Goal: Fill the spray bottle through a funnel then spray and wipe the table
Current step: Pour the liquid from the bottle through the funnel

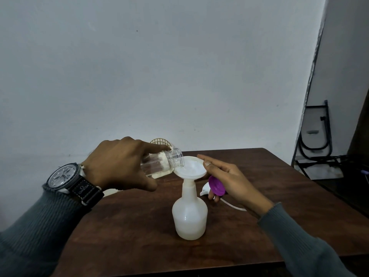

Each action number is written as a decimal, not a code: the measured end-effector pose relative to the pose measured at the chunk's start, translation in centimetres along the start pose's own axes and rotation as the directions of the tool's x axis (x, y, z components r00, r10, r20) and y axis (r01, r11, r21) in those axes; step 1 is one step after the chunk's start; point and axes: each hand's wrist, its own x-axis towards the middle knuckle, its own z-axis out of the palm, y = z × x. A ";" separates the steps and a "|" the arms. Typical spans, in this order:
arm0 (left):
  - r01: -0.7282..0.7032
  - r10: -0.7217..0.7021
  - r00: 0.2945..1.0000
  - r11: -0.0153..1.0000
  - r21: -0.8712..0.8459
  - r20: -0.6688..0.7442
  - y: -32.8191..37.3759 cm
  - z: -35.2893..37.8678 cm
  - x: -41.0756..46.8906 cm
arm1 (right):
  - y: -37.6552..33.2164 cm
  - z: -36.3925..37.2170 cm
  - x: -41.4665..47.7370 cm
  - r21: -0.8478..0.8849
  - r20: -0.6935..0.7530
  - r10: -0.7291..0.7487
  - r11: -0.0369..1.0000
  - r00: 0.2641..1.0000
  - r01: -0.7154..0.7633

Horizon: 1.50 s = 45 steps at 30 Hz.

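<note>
Currently the left hand (119,162) is gripping the clear jar (163,163), tilting it over the funnel (190,166) seated in the spray bottle (189,214); the right hand (225,180), clutching the purple cap (216,185), is steadying the funnel rim. Pouring slowly is advisable. Tabletop (129,232) edges are lying well apart from the spray bottle

The light is dim, flat and cool, greying the wall (179,66). My desk (279,186) reads very dark, with a faint sheen toward 3 o'clock. Soft shadow sits under my left hand (119,166). The wide lens tilts the wall edge (316,76) at 2 o'clock and stretches my sleeve (40,226) at 8 o'clock. Detail looks soft and smeared.
</note>
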 end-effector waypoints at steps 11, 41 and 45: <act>-0.001 0.001 1.000 1.000 -0.004 0.005 0.1 -0.1 0.0 | 0.1 0.0 0.0 -0.002 -0.001 0.001 1.000 1.000 -0.001; -0.012 0.012 1.000 1.000 0.009 -0.002 -0.1 0.0 0.4 | -0.3 0.2 -0.1 0.019 -0.010 0.002 1.000 1.000 -0.002; -0.007 0.007 1.000 1.000 0.013 0.003 -0.1 0.0 0.4 | -0.3 0.2 -0.1 0.019 -0.009 0.004 1.000 1.000 -0.003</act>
